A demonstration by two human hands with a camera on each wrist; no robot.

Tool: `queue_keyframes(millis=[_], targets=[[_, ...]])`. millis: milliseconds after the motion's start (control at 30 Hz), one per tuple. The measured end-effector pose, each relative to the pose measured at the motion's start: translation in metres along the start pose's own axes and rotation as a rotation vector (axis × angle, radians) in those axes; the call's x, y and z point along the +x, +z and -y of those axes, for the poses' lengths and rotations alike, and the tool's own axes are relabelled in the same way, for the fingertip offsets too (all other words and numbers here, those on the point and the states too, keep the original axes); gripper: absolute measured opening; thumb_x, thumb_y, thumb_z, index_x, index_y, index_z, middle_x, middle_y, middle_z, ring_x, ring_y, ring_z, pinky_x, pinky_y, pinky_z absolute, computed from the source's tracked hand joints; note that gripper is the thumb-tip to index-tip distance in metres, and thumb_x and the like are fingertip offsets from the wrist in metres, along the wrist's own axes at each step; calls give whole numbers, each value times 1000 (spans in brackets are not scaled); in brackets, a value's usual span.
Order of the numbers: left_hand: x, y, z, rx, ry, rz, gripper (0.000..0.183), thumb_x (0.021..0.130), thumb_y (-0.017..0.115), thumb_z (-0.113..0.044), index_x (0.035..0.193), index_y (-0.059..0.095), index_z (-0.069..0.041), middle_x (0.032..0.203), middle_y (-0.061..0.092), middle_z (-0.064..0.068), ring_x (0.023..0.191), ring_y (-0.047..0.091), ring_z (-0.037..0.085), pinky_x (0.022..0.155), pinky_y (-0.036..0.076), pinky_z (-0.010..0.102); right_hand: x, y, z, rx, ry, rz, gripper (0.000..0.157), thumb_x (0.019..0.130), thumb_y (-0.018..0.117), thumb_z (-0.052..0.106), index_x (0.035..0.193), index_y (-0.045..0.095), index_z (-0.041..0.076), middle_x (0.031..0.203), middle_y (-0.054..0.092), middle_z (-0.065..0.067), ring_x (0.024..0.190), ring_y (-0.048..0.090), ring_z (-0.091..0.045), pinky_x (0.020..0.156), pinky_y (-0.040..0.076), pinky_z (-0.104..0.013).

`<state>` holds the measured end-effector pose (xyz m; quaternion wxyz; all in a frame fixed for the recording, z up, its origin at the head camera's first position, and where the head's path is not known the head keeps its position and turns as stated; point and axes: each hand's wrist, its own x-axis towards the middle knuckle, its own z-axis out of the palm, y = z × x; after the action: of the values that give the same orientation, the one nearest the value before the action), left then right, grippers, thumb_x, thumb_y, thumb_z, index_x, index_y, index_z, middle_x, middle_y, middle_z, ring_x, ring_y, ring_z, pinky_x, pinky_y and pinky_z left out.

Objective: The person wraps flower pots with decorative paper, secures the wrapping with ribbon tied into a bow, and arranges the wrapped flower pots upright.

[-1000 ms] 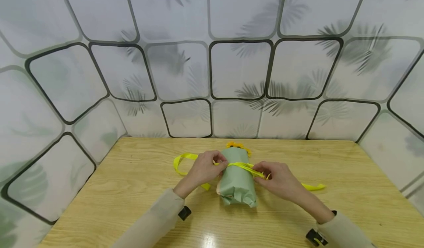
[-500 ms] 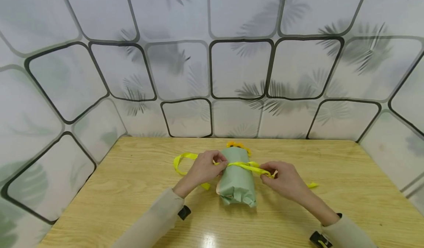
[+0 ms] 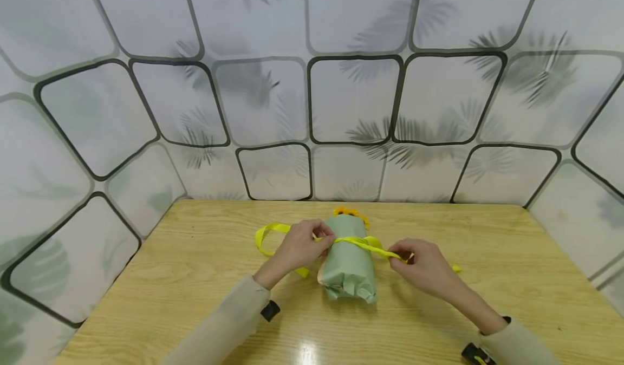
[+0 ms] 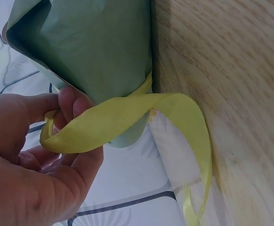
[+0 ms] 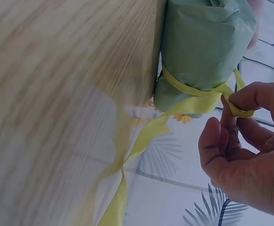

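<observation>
A bouquet wrapped in pale green paper [image 3: 348,270] lies on the wooden table, with small orange-yellow flowers [image 3: 347,212] at its far end. Around its middle runs a yellow ribbon [image 3: 358,241], crossed over itself on top. My left hand [image 3: 303,246] pinches the ribbon at the bouquet's left side; in the left wrist view a ribbon loop [image 4: 104,122] hangs from those fingers. To the right of the paper, my right hand [image 3: 423,266] pinches a stretch of ribbon drawn out from the crossing. In the right wrist view another ribbon length [image 5: 146,139] trails down toward the table.
The wooden table [image 3: 205,278] reaches back to a patterned curtain-like wall [image 3: 273,105] with leaf prints. A loose ribbon curl [image 3: 260,240] lies left of the left hand, and a ribbon tip [image 3: 456,268] shows beyond the right hand.
My right hand has moved right, away from the bouquet, drawing the ribbon out straighter. The ribbon tip behind it has pulled in closer. The left hand has stayed in place.
</observation>
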<state>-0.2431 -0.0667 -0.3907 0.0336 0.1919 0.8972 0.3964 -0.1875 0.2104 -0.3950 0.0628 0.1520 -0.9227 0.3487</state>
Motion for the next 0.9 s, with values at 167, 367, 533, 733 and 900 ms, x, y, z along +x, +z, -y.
queue_keyframes(millis=[167, 367, 533, 733, 900], targets=[[0, 0, 0, 0, -2, -4, 13, 101, 66, -25, 100, 74, -15, 78, 66, -3, 60, 58, 12, 54, 45, 25, -4, -3, -2, 36, 10, 1, 10, 94, 70, 9, 99, 76, 15, 91, 69, 5, 80, 58, -3, 63, 52, -21], [0, 0, 0, 2, 1, -5, 13, 101, 66, -25, 101, 74, -15, 79, 66, -3, 61, 58, 12, 54, 45, 25, -6, -7, -3, 150, 37, 4, 10, 97, 69, 11, 106, 74, 11, 102, 74, -4, 88, 68, -10, 67, 57, -22], [0, 1, 0, 1, 4, -2, 13, 101, 66, -25, 101, 74, -15, 79, 67, -3, 61, 58, 11, 54, 44, 25, -7, -8, -2, 329, 53, 32, 19, 102, 64, 13, 117, 71, 4, 113, 74, -13, 92, 71, -9, 76, 60, -23], [0, 1, 1, 0, 11, -1, 13, 101, 66, -25, 101, 74, -15, 78, 67, -3, 62, 58, 11, 54, 45, 25, -5, -7, -2, 545, 85, 50, 24, 106, 55, 8, 124, 59, -8, 115, 70, -19, 92, 72, -8, 85, 62, -33], [0, 0, 0, -8, 6, 0, 13, 101, 65, -24, 101, 73, -14, 78, 67, -3, 61, 58, 11, 53, 45, 25, -3, -8, -4, 727, 93, 67, 25, 109, 49, 13, 121, 51, -9, 112, 73, 0, 103, 73, -9, 87, 62, -33]])
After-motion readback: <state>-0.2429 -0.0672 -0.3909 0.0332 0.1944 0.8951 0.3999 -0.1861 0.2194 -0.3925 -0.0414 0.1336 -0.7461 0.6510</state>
